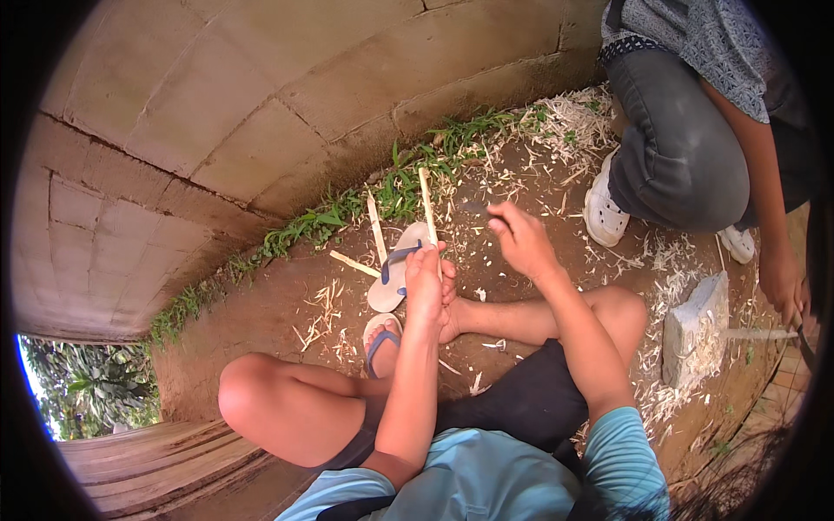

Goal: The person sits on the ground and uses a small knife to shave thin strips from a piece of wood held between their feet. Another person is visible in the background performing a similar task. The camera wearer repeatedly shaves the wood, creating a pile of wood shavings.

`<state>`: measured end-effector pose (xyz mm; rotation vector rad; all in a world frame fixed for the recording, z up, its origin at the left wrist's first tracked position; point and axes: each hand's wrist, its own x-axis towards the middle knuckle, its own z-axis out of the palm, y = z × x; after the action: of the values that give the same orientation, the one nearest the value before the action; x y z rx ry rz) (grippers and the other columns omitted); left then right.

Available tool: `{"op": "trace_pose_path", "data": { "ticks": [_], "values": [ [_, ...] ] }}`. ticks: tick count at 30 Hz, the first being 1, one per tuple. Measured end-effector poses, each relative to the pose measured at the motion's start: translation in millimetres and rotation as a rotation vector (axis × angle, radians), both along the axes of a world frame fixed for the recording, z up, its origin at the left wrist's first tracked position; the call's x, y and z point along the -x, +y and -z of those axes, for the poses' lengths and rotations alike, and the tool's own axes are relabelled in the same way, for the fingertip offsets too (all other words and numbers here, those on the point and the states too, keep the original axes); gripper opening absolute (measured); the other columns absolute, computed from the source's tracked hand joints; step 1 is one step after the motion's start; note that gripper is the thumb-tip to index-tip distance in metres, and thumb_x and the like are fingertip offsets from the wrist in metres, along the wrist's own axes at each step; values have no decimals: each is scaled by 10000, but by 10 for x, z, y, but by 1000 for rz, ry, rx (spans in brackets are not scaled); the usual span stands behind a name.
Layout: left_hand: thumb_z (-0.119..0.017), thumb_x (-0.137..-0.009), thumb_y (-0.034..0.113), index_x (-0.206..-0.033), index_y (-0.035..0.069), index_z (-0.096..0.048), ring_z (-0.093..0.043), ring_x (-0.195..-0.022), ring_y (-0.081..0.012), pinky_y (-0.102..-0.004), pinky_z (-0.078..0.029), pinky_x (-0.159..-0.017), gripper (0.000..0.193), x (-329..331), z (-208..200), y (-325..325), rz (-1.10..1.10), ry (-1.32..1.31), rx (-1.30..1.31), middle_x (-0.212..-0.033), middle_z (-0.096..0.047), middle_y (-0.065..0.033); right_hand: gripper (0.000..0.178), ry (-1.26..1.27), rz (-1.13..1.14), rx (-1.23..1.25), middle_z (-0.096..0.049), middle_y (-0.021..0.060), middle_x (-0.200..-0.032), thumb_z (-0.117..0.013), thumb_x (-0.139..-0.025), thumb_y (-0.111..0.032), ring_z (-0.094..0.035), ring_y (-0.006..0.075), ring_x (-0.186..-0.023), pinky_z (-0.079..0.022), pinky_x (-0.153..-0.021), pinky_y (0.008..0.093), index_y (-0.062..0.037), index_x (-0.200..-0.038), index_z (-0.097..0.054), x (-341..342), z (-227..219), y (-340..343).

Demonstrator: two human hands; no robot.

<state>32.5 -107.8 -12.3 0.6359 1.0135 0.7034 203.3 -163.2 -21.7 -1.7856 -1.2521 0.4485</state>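
My left hand point(425, 285) is closed around the lower part of a pale wooden stick point(427, 201), which points up and away toward the wall. To the right of it, my right hand point(526, 247) grips a small knife, its handle hidden in my fingers. The dark knife blade point(473, 207) sticks out to the left, apart from the stick. Just left of my left hand lies a loose sandal point(388, 276) with a blue strap. Two more pieces of wood, an upright pale stick point(377, 227) and a shorter stick point(354, 263), lie beside that sandal.
A block wall point(347, 95) with grass point(313, 227) at its foot runs along the far side. Wood shavings point(573, 126) litter the dirt ground. At the right, another person point(678, 143) crouches, holding a blade near a grey stone block point(695, 330). My bent legs frame the work area.
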Motion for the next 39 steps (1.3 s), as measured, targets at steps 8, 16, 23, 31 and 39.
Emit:
{"op": "trace_pose_path", "data": {
  "ticks": [8, 16, 23, 31, 39],
  "values": [
    [-408, -967, 162, -962, 78, -482, -333, -368, -51, -186, -220, -304, 112, -24, -7, -21, 69, 8, -89, -579, -491, -19, 179, -26, -247, -94, -631, 151, -936, -568, -879, -165, -611, 369, -832, -499, -693, 434, -82, -1027, -624, 253, 5, -56],
    [-446, -938, 158, -913, 52, -615, -425, -481, -75, -222, -398, -660, 201, -93, 216, -100, 80, 397, -568, -516, -472, 12, 175, -186, -167, -87, -601, 108, -837, -574, -872, -181, -607, 355, -726, -492, -600, 447, -128, -1025, -640, 196, -135, -116],
    [-446, -935, 173, -889, 72, -634, -448, -529, -106, -262, -400, -782, 218, -111, 153, -89, 68, 458, -541, -519, -473, 9, 171, -240, -63, -116, -595, 102, -803, -588, -860, -142, -604, 334, -680, -491, -571, 422, -117, -1022, -638, 292, -87, -75],
    [-388, -990, 212, -984, 70, -564, -312, -407, -46, -211, -238, -394, 227, -280, -49, -666, 253, 157, -678, -528, -415, 33, 173, -4, 433, 103, -641, 169, -923, -545, -912, -154, -618, 388, -815, -479, -697, 437, -77, -1067, -561, -468, 316, 169],
    [-412, -969, 194, -938, 44, -516, -357, -405, -46, -183, -253, -319, 185, 1, -39, -1, 35, -54, -4, -662, -480, -10, 220, 18, -3, -129, -639, 169, -951, -546, -914, -132, -630, 313, -849, -486, -761, 356, -9, -1096, -559, 136, 49, -160]
  ]
}}
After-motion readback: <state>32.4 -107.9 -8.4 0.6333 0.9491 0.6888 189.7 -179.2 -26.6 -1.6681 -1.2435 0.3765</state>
